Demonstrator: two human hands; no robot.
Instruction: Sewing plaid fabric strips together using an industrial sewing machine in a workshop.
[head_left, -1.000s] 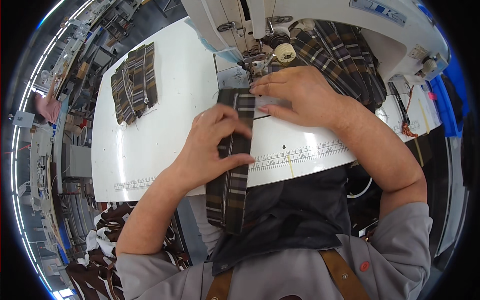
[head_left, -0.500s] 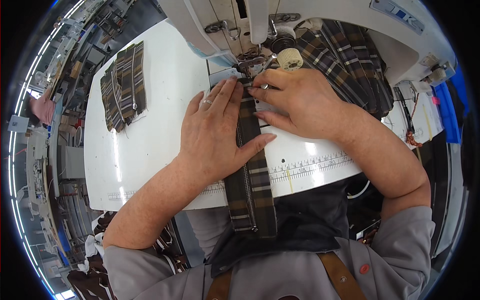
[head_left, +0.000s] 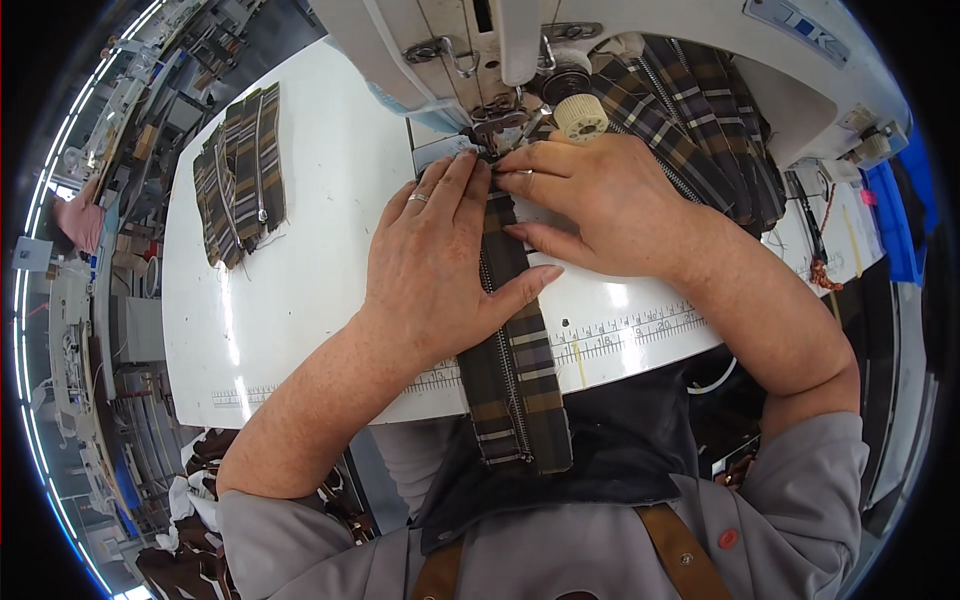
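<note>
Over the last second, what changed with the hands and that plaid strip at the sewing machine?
The left hand went from pinching the plaid zipper strip with bent fingers to lying flat on it, fingertips up at the presser foot. The right hand slid closer to the needle, pressing the strip's top end. The strip now runs straight under the foot. The stack of plaid pieces on the white table stayed put.

A: Strip placement?
B: On desk, between both hands, front end hanging off the edge. Machine behind. Fabric stack far left, more fabric right.
</note>
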